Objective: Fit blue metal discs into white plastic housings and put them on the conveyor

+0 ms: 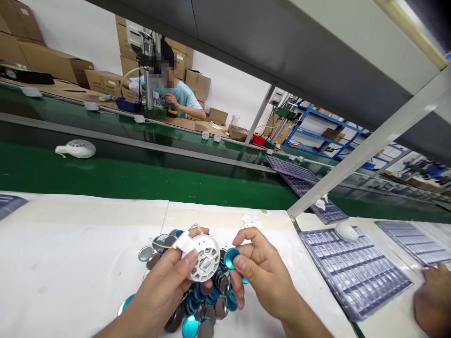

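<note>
My left hand [171, 274] holds a white round plastic housing [205, 258] with a slotted face turned up and a yellow wire at its left side. Between the thumb and fingers of my right hand [265, 270] is a small blue disc [231, 258], just right of the housing and apart from it. Beneath both hands lies a heap of round metal discs [221, 307], some blue and some silver, on the white table surface [63, 263].
A green conveyor [141, 180] runs behind the table with another white housing [77, 149] on it. At right lie a compartment tray [355, 272] and a slanted metal post [366, 145]. Someone's hand [433, 298] shows at the right edge; a person [185, 96] sits across.
</note>
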`<state>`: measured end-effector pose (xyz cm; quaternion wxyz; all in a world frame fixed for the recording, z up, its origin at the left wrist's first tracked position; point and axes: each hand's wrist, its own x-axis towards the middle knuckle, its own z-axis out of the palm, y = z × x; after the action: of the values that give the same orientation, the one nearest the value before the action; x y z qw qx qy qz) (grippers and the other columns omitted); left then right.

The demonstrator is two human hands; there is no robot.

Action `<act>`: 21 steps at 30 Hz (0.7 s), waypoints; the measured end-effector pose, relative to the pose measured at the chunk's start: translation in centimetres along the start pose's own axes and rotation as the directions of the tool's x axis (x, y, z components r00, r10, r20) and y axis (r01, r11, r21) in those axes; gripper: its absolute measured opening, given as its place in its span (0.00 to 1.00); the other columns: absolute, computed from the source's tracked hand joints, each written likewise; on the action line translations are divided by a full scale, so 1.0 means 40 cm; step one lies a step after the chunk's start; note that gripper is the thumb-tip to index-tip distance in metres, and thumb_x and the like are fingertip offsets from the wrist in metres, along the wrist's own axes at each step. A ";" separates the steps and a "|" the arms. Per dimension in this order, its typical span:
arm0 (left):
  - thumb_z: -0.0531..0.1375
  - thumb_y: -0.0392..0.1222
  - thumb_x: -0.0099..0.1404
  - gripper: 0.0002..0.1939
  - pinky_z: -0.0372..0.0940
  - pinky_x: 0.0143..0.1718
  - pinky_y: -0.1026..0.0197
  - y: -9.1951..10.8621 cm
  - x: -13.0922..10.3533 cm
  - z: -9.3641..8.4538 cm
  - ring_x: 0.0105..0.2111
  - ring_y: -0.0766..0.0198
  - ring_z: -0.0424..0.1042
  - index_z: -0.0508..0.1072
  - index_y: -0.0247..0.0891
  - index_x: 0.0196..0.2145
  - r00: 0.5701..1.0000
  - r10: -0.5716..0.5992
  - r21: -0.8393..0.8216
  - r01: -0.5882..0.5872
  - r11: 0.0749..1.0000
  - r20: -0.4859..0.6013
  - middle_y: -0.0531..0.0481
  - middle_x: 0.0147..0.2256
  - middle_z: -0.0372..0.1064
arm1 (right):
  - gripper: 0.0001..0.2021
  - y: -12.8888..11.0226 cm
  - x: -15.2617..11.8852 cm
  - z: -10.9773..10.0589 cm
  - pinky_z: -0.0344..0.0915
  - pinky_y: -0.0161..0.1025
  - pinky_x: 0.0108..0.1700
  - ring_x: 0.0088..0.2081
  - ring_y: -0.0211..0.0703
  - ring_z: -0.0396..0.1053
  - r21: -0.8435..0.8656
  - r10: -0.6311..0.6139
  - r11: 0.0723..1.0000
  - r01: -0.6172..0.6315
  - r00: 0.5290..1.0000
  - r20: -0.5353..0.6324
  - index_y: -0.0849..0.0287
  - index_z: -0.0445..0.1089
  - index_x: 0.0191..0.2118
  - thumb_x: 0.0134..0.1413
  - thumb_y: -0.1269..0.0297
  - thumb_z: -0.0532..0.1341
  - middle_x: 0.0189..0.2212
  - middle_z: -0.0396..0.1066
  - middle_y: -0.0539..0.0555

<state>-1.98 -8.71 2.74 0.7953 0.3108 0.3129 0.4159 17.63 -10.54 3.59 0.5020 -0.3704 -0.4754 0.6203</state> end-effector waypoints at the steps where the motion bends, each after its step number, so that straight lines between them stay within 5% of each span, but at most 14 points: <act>1: 0.64 0.55 0.63 0.39 0.68 0.40 0.55 -0.002 0.001 0.000 0.33 0.55 0.72 0.56 0.45 0.66 1.000 -0.003 -0.019 0.003 1.000 0.005 0.48 0.34 0.75 | 0.13 0.003 -0.001 0.009 0.65 0.28 0.16 0.15 0.32 0.65 0.030 -0.003 1.000 0.004 1.000 -0.018 0.55 0.64 0.42 0.60 0.57 0.67 0.18 0.72 0.44; 7: 0.69 0.51 0.58 0.39 0.71 0.32 0.51 -0.004 -0.008 0.015 0.31 0.47 0.77 0.59 0.48 0.63 0.997 0.071 0.021 -0.071 0.997 0.001 0.46 0.30 0.77 | 0.17 0.035 0.002 0.058 0.63 0.27 0.12 0.12 0.31 0.63 0.177 0.062 0.983 -0.049 0.996 -0.069 0.58 0.64 0.38 0.56 0.52 0.69 0.17 0.71 0.45; 12: 0.64 0.54 0.63 0.37 0.71 0.27 0.45 -0.006 -0.023 0.026 0.24 0.43 0.77 0.52 0.48 0.63 0.994 0.056 0.075 -0.063 0.995 0.092 0.46 0.24 0.76 | 0.18 0.050 0.002 0.075 0.62 0.26 0.12 0.11 0.30 0.61 0.224 0.049 0.974 -0.036 0.997 -0.054 0.56 0.61 0.38 0.56 0.51 0.69 0.16 0.71 0.44; 21: 0.65 0.55 0.62 0.41 0.68 0.24 0.51 -0.014 -0.025 0.042 0.25 0.45 0.77 0.46 0.48 0.64 0.992 0.083 0.002 -0.084 0.996 0.098 0.47 0.24 0.77 | 0.23 0.056 0.006 0.079 0.60 0.26 0.11 0.10 0.31 0.59 0.199 0.103 0.976 -0.084 0.990 -0.092 0.54 0.56 0.36 0.52 0.46 0.70 0.15 0.70 0.43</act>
<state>-0.91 -10.21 3.57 0.7905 0.3461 0.2618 0.4321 14.00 -11.10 2.29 0.5295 -0.3727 -0.3684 0.6671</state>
